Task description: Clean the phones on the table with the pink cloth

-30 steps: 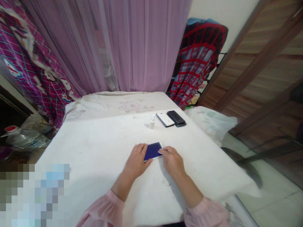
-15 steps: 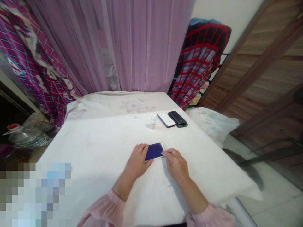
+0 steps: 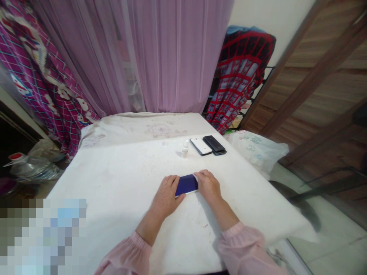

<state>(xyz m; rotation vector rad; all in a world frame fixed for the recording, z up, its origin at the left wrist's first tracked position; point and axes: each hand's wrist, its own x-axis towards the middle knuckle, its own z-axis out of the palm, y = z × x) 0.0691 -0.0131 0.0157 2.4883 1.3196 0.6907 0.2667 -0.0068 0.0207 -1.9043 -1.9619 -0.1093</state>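
A smartphone [image 3: 186, 185] with a white frame and a dark blue, glowing screen lies flat on the white table [image 3: 114, 183]. My left hand [image 3: 167, 194] holds its left end, with the fingers over the edge. My right hand [image 3: 208, 186] grips the right end, hiding that part of the phone. Farther back stand a small white dropper bottle [image 3: 185, 149], a white phone [image 3: 201, 146] lying face down, and a black phone [image 3: 214, 145] stacked on another dark device.
A pale pillow [image 3: 137, 130] lies along the table's far end, under a lilac curtain [image 3: 174, 57]. A white plastic bag [image 3: 255, 150] sits beyond the right edge. A red patterned cloth [image 3: 241, 76] hangs behind it. A plastic bottle [image 3: 31, 168] lies low at left.
My right hand has slid from the phone's lower right corner up over its right end. My right forearm has swung inward, bringing more sleeve into view. My left hand has barely moved.
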